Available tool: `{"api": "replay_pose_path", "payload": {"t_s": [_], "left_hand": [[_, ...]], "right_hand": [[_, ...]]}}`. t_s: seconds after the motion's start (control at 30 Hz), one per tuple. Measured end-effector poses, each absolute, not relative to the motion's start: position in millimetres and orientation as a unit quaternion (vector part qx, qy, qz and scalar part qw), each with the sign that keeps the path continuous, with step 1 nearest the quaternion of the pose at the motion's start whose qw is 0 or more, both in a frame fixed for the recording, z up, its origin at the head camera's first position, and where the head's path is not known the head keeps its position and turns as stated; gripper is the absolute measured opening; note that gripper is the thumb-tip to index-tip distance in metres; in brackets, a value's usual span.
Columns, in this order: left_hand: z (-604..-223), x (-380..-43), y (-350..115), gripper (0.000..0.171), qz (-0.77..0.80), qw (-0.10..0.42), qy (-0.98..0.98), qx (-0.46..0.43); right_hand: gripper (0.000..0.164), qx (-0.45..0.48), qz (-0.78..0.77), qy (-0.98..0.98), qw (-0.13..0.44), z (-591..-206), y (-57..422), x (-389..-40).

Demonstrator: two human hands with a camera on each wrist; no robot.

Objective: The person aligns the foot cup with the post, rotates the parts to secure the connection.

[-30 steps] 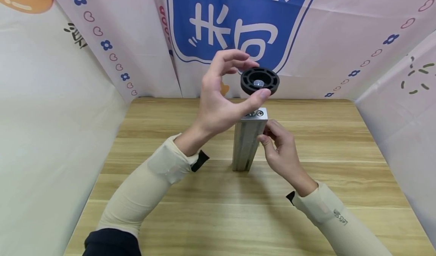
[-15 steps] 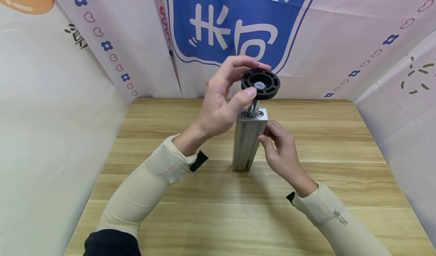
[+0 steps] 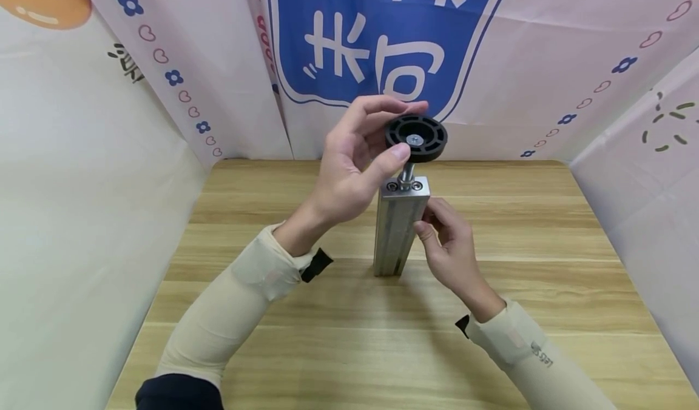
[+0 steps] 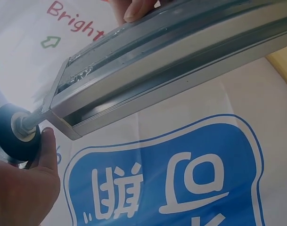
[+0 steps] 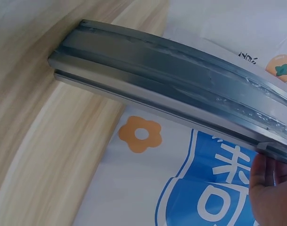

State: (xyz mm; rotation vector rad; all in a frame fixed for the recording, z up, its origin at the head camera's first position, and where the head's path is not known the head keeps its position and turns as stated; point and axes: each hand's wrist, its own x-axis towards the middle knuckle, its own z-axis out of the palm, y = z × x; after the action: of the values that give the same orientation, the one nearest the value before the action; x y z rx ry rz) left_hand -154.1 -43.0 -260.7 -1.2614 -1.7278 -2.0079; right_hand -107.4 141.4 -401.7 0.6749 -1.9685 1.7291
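Observation:
An aluminium profile (image 3: 397, 228) stands upright on the wooden table, its slotted sides showing in both wrist views. A levelling foot (image 3: 431, 146) with a round black base and a threaded metal stem (image 4: 34, 118) rises from the profile's top end, black base uppermost. My left hand (image 3: 349, 161) holds the rim of that base, thumb on the near side and fingers curled around the far side. Lower down, my right hand (image 3: 450, 243) grips the upper right side of the profile between thumb and fingers; its fingertips are partly hidden behind the metal.
Two round screw heads flank the stem on the end plate (image 3: 420, 193). Printed fabric walls (image 3: 546, 76) enclose the table (image 3: 327, 349) at the back and both sides, with a blue sign behind the levelling foot.
My left thumb has slid leftward along the near rim of the black base, and the fingers have moved farther around its far side. My right hand keeps its grip on the profile.

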Motion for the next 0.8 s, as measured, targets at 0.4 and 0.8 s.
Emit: {"api": "replay_pose_path", "payload": {"t_s": [0.4, 0.8], "left_hand": [[-261.5, -152.0, -45.0, 0.044, -0.716, 0.076, -0.562, -0.407], [-262.4, -152.7, -47.7, 0.046, -0.737, 0.063, -0.542, -0.399]], "right_hand": [[0.044, 0.24, 0.674, -0.668, 0.204, -432.2, 139.2, -102.6], [0.04, 0.216, 0.73, -0.638, 0.114, -482.5, 143.0, -99.4]]}}
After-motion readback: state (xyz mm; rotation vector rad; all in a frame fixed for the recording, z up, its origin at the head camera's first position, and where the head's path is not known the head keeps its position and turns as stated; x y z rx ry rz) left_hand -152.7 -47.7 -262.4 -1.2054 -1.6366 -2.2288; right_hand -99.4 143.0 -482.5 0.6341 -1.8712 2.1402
